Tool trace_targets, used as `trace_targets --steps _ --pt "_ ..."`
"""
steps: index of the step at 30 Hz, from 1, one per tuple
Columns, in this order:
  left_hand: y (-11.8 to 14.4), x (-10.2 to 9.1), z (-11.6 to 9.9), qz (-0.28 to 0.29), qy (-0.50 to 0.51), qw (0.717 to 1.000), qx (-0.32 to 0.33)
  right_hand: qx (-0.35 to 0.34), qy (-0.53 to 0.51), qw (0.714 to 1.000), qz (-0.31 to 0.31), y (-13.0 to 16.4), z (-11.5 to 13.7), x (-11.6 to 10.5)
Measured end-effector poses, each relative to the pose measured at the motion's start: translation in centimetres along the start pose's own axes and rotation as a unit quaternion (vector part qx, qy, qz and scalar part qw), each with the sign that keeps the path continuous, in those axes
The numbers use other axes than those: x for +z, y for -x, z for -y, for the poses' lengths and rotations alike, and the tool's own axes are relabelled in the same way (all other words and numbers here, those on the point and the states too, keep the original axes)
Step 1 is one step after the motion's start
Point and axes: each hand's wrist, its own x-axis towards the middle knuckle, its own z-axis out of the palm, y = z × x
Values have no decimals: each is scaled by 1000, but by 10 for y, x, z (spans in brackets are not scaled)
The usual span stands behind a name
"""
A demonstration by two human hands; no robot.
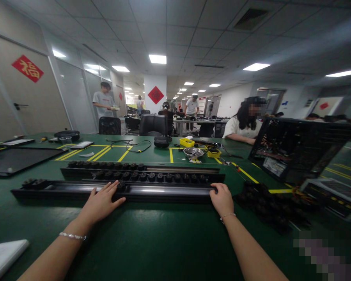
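Now | left hand flat, fingers spread on black rail | right hand curled gripping rail end

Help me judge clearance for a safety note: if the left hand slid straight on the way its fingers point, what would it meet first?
The left hand already lies on the near black rail. Going on, it would probably meet the small black knob at its fingertips, then the second rail behind; depth is unclear.
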Motion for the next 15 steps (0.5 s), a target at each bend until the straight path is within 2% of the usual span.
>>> trace_targets --steps 15 --pt "-1 1 -5 -7 17 1000 14 20 6 1000 18 2 3 -3"
